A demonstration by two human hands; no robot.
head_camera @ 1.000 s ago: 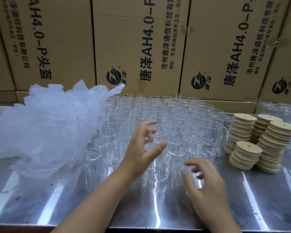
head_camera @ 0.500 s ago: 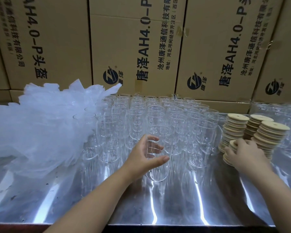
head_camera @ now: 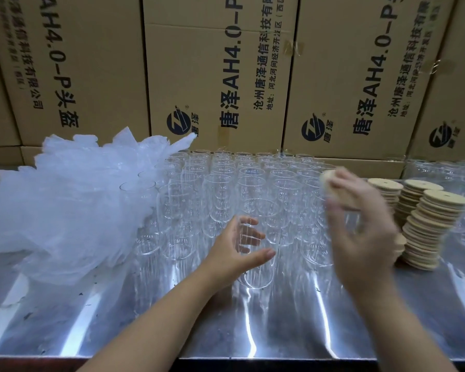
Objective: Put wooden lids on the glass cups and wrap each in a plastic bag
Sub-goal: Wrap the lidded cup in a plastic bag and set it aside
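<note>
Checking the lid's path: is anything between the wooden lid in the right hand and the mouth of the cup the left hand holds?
Nothing visible. The right hand holds the wooden lid above and right of the glass cup in the left hand; its mouth is uncovered, with only other cups standing below that gap.

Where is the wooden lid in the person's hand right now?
Head view, right of centre: the wooden lid is held in the right hand, above the glass cups, just left of the lid stacks.

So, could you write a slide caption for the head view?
Left hand holds a glass cup while the right hand holds up a wooden lid.
</note>
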